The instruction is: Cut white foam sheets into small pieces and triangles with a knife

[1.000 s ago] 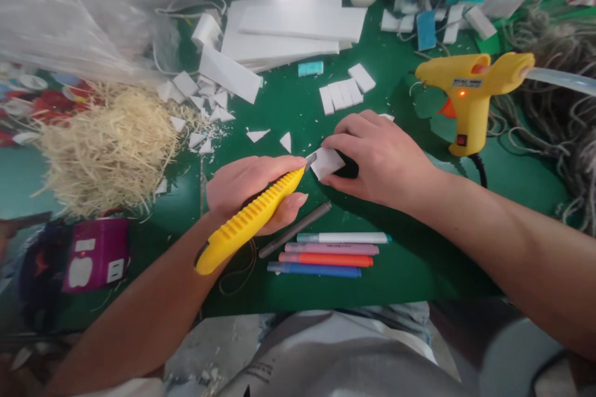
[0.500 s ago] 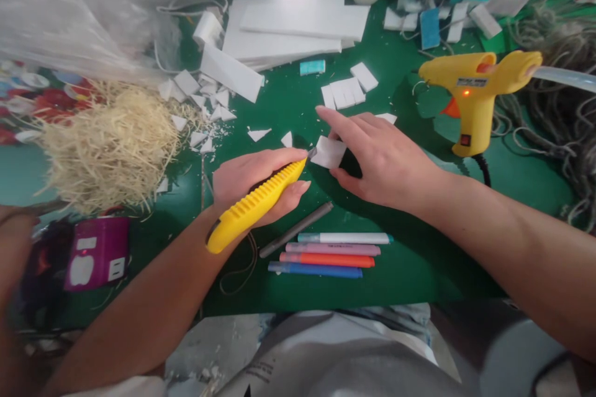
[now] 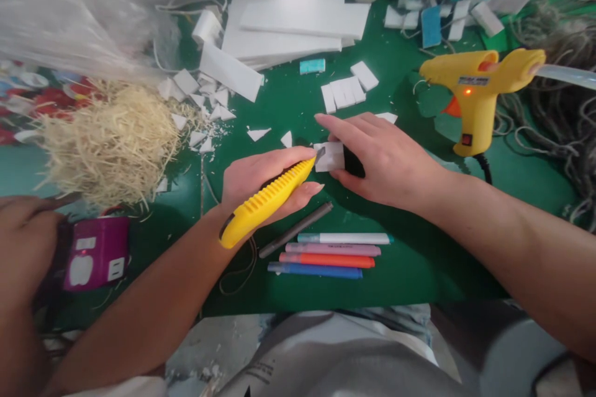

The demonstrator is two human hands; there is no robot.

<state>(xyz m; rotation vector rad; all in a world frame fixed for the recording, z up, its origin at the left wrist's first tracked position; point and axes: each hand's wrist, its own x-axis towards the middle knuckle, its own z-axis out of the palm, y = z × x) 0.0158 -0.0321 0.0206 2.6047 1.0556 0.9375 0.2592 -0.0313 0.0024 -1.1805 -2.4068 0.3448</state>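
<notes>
In my left hand point(image 3: 261, 180) is a yellow utility knife point(image 3: 267, 201), its blade tip over a small white foam piece point(image 3: 331, 157). My right hand point(image 3: 382, 155) holds that piece from the right between thumb and fingers, beside a dark shape under the palm. Several cut white foam rectangles point(image 3: 343, 94) lie just above my right hand, with a small teal block point(image 3: 311, 66) to their left. White triangular scraps point(image 3: 258, 134) are scattered above my left hand.
A grey pen point(image 3: 295, 229) and several markers point(image 3: 326, 259) lie nearest me. A yellow glue gun point(image 3: 479, 93) is at right. White foam sheets point(image 3: 298, 18) lie at the back. Straw point(image 3: 116, 142), a purple box point(image 3: 97, 254) and another person's hand point(image 3: 25, 242) are at left.
My left hand and the knife have moved slightly right, bringing the blade over the foam piece, which now sits turned straighter. The other person's hand has come further into view at left.
</notes>
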